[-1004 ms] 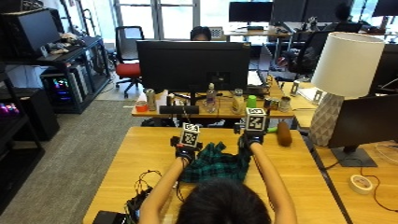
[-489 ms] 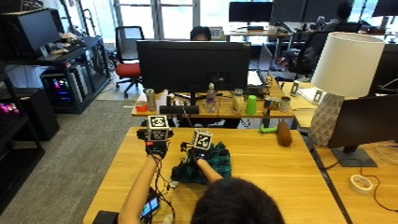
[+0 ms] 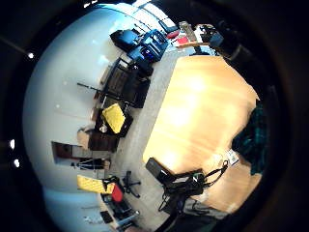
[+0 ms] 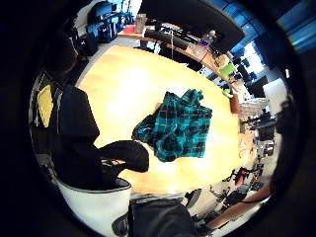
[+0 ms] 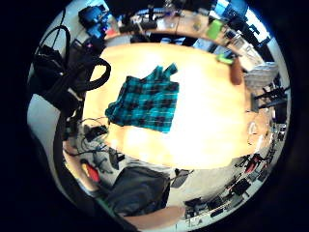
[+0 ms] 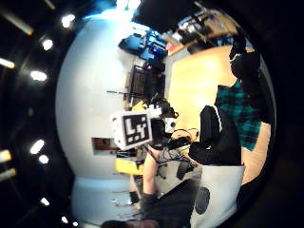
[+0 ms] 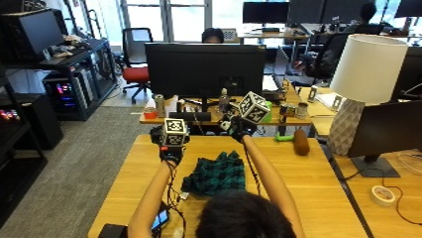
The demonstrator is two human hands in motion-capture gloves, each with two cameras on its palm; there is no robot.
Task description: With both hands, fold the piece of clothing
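A green and black plaid garment [image 7: 214, 173] lies bunched on the wooden table [image 7: 316, 173], just beyond the person's head. My left hand [image 7: 171, 152] is raised above the table to the garment's left and holds nothing. My right hand [image 7: 238, 131] is lifted higher, beyond the garment's far edge, and is also free. Both palm cameras look down on the garment [image 4: 180, 126] [image 5: 147, 99] from well above, with nothing between the relaxed glove fingers [image 4: 118, 153] [image 6: 247, 71]. The cloth is uneven, with a collar or corner sticking out at its far side.
A large black monitor [image 7: 201, 69] stands across the table's far side. A brown bottle-like object [image 7: 300, 141] and a green item [image 7: 282, 138] lie at the far right. Cables and a phone [image 7: 161, 218] lie at the near left. A white lamp [image 7: 366, 84] stands to the right.
A second ago both hands were at the garment's far edge, then moved over it towards the left. Now both hands have lifted off and apart, and the garment lies alone on the table.
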